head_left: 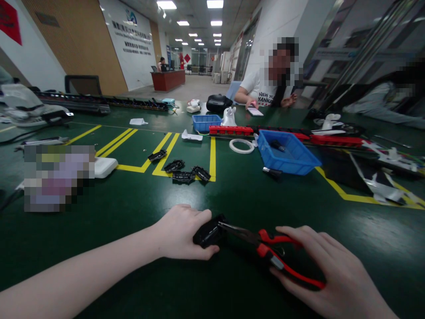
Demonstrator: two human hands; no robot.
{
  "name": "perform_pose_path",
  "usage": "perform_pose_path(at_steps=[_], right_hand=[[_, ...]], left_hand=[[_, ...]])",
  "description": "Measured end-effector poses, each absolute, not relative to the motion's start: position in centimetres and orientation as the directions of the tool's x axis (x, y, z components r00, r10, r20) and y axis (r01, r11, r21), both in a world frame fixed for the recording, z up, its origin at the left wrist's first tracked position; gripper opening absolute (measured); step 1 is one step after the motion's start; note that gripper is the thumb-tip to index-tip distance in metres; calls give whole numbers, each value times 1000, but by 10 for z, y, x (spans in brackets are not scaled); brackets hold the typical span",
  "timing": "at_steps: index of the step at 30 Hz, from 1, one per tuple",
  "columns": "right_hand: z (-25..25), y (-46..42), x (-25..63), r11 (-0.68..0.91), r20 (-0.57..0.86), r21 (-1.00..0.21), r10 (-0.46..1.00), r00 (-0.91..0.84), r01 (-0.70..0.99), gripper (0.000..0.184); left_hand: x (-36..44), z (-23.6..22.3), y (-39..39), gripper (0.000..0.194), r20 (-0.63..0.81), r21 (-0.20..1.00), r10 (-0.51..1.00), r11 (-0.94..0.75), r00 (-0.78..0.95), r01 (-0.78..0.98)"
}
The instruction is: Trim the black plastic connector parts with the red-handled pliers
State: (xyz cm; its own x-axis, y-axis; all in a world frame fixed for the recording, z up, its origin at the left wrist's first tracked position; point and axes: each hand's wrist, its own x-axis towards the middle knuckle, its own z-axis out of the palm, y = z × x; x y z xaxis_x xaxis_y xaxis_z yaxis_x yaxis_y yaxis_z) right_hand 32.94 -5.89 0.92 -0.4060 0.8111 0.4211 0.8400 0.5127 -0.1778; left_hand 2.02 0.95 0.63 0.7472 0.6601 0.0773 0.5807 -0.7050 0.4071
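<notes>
My left hand (186, 232) grips a small black plastic part (207, 232) just above the green table, its fingers closed around it. In my right hand (328, 266) are needle-nose pliers (262, 243) with red handles, spread partly apart between thumb and fingers. The thin jaw tips of the pliers reach the right end of the black part; whether they pinch anything there is too small to tell. Farther off, several similar black parts (183, 176) lie in a loose group on the table.
A blue bin (288, 155) with a dark piece inside stands right of centre, a black cylinder (272, 172) before it. A tape roll (241, 146) and long red strips (230, 130) lie behind. A white box (105, 167) is left. Across the table sits a person (262, 91) near a phone (255, 111).
</notes>
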Motion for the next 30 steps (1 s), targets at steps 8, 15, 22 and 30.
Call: perform_pose_path(at_steps=[8,15,22,30], right_hand=[[14,-54,332,576,450,-19,735,-508,817,48],[17,-54,330,601,470,13,702,-535,799,48],[6,-58,327,514,403,-198,819,-408,835,49],[1,-59,323,426,332,-343,889,-316,837,48]], left_hand=[[19,5,13,37,71,389,645,-721,761,574],[18,5,13,38,61,356,635,-735,770,578],[18,2,13,37,77,336,615,-757,785,560],[20,6,12,37,73,315,610,-765,789,563]])
